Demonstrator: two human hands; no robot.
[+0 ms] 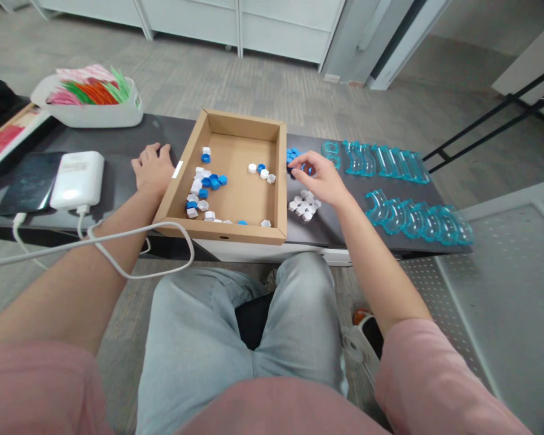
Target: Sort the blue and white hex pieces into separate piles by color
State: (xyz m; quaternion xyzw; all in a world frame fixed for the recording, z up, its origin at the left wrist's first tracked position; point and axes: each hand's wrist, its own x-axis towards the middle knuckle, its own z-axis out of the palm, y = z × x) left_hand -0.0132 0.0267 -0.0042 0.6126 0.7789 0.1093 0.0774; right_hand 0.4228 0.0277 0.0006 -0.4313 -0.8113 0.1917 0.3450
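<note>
My right hand point(321, 175) is just right of the cardboard box, its thumb and index finger bent together at a cluster of small blue hexagonal pieces point(292, 154). Whatever lies between those fingertips is too small to make out. Close below that hand, white hexagonal pieces point(304, 205) sit grouped on the dark tabletop. My left hand point(153, 166) rests on the table against the box's left side, fingers spread and holding nothing. Inside the open cardboard box point(240, 232), blue pieces point(214, 182) and white pieces point(202, 205) lie loose, mostly along the left and near sides.
Rows of clear teal plastic parts point(401, 163) and more teal curved parts point(419, 217) occupy the table's right end. At left are a white power adapter point(78, 180) with a cable point(131, 232) crossing my left forearm, a black tablet-like slab point(31, 184) and a white basket point(95, 115).
</note>
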